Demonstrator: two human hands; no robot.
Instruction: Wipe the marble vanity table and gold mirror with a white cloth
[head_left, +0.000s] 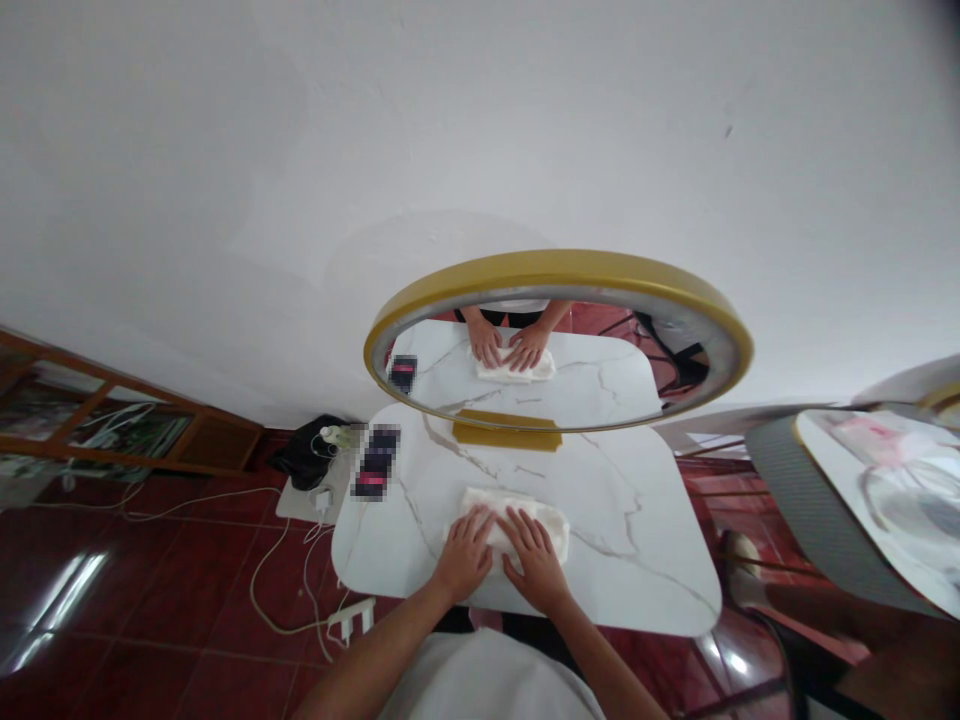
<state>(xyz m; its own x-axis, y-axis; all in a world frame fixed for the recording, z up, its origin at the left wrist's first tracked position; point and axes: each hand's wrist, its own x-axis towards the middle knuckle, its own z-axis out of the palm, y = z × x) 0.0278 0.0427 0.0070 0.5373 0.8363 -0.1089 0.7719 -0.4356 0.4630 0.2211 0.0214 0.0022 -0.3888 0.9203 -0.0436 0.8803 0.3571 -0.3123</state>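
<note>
Both of my hands lie flat, side by side, on a folded white cloth (553, 524) on a white marble-look table (637, 500). My left hand (465, 552) presses the cloth's left part with its fingers stretched out. My right hand (534, 556) rests beside it, fingers spread over the cloth's middle. Neither hand holds anything. A round gold-framed mirror (559, 272) stands at the table's far edge on a gold base (506, 432) and reflects the hands and cloth.
A phone (377, 460) lies at the table's far left corner. On the red tiled floor to the left are cables (262, 570), a power strip (351, 618) and a black bag (304, 455). Another table (877, 500) stands to the right, a wooden shelf (112, 420) far left.
</note>
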